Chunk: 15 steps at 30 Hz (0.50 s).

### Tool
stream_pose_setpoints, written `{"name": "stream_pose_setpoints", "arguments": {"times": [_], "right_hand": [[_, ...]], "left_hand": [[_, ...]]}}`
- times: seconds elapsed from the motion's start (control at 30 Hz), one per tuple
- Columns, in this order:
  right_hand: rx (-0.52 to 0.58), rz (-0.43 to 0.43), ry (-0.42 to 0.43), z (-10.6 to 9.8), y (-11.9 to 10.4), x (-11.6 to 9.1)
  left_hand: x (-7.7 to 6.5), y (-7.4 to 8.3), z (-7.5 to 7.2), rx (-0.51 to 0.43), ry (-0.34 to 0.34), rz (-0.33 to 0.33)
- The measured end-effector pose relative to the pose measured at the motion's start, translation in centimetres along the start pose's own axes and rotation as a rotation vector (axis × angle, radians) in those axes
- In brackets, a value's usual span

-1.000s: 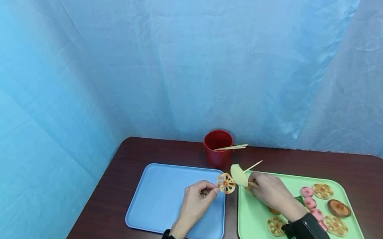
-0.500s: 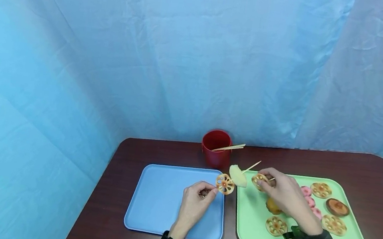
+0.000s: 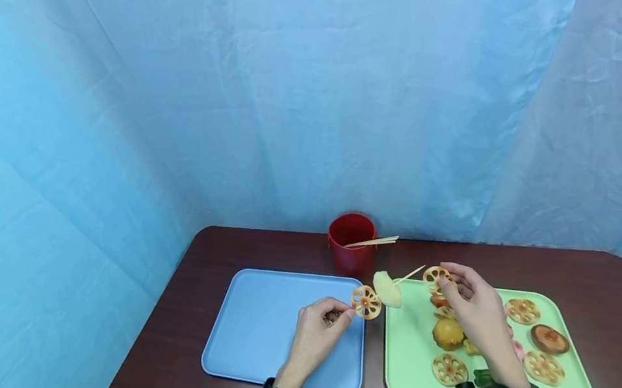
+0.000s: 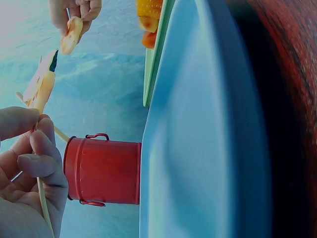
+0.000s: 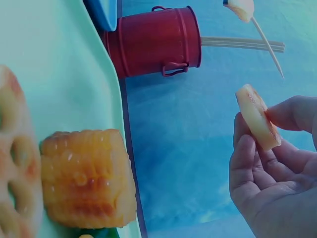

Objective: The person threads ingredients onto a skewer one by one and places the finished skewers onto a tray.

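Observation:
My left hand [image 3: 318,336] pinches a wooden skewer [image 4: 43,206] over the blue tray. Threaded on the skewer are a lotus root slice [image 3: 365,302], close to the fingertips, and a pale yellowish slice [image 3: 387,289] beyond it. The bare pointed end sticks out up and to the right. Just right of that tip, my right hand [image 3: 477,314] holds another lotus root slice [image 5: 256,116] between thumb and fingers, above the far edge of the green tray. The held slice and the skewer tip are apart in the right wrist view.
The blue tray [image 3: 281,331] lies on the left. On the green tray [image 3: 410,384] are more lotus root slices [image 3: 450,369], a corn piece [image 5: 89,178], a brown-rimmed round slice [image 3: 549,339] and pink pieces. Behind stands a red bucket [image 3: 347,254] with several skewers.
My right hand has come up from the green tray with a lotus root slice and moved slightly away and to the right. The left hand with its skewer stays almost still.

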State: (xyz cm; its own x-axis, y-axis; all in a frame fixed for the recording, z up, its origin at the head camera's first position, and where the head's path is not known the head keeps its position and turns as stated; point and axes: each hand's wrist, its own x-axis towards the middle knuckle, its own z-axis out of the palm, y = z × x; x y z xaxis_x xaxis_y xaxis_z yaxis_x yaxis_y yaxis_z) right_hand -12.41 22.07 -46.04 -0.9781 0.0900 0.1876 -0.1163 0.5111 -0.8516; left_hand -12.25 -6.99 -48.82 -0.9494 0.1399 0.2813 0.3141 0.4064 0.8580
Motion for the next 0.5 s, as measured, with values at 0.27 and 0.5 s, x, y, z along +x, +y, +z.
{"name": "stream_pose_setpoints", "arguments": {"times": [0.27,0.5], "right_hand": [[0.186,0.074,0.013,-0.23,0.19,0.0],[0.332,0.124,0.025,-0.6,0.29,0.12]], "left_hand": [[-0.02,-0.08,-0.03,-0.007,-0.023,-0.009],[-0.01,-0.2,-0.01,-0.009,-0.038,0.005]]}}
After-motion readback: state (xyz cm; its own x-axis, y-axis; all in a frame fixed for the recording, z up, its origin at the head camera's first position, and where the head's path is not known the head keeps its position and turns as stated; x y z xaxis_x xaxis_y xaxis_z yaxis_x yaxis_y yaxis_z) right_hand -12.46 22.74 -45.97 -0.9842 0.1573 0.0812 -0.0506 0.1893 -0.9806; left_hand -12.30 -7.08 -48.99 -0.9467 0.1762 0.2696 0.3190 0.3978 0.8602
